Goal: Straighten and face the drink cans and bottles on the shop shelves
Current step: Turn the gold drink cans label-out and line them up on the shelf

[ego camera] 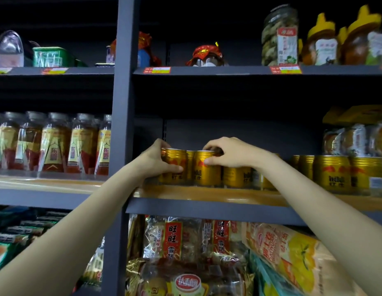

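The left hand (pixel 155 161) is gripping a short gold metal drink can with red markings (pixel 175 167) at the left end of the row, thumb lying across its front and fingers curling over the rim behind. The right hand (pixel 228 152) is gripping the neighbouring gold can (pixel 206 171), thumb pressing on its upper front and fingers hooking over its top. Both cans are standing upright on the wood-coloured middle shelf (pixel 207 194), just beside each other, with a third can's edge showing between and behind them. More gold cans (pixel 333 174) are standing in a row to the right along the same shelf, some partly hidden behind the right forearm. A dark grey metal upright (pixel 121 103) is dividing the shelving. Left of it, clear plastic bottles with red and yellow labels (pixel 55 144) are standing in a line at the same level. On the shelf above, a tall clear jar of pale snacks (pixel 279 35) and amber jars with yellow lids (pixel 322 43) are sitting to the right, with red and yellow price tags (pixel 285 70) on the shelf edge. Below, clear bags of rice crackers with red labels (pixel 173 238) are lying stacked.
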The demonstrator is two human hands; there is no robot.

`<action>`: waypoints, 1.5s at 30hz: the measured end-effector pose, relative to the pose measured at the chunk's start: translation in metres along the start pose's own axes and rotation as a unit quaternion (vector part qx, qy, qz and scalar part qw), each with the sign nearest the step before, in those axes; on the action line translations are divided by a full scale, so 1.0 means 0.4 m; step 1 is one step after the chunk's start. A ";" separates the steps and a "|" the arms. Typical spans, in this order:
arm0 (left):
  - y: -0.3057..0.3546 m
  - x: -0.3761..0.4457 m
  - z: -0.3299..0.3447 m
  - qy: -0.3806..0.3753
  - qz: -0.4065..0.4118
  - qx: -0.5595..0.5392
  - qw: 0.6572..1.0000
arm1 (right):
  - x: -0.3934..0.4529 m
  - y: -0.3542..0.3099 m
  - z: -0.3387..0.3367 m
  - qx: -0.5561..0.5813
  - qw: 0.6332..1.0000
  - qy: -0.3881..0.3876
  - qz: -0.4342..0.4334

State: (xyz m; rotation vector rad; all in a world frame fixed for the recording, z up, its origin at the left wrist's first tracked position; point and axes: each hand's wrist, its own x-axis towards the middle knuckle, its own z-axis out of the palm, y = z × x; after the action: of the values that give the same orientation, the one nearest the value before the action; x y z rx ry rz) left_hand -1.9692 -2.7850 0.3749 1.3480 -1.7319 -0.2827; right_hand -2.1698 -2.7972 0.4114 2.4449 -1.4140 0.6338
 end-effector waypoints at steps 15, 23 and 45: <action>0.017 -0.026 0.014 0.130 -0.041 0.026 0.990 | 0.128 -0.057 -0.007 0.014 0.999 -0.049 0.003; 0.011 -0.032 -0.013 0.073 -0.024 -0.052 0.996 | 0.104 -0.051 -0.013 0.088 0.995 -0.043 -0.025; -0.024 -0.027 0.000 0.041 0.091 0.133 0.986 | 0.075 -0.038 -0.020 0.110 0.993 -0.028 -0.012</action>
State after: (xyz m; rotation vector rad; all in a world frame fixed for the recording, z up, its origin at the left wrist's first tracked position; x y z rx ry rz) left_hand -1.9628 -2.7791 0.3634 1.3537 -1.8568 0.1095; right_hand -2.1454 -2.8089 0.4328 2.6645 -1.3999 0.7586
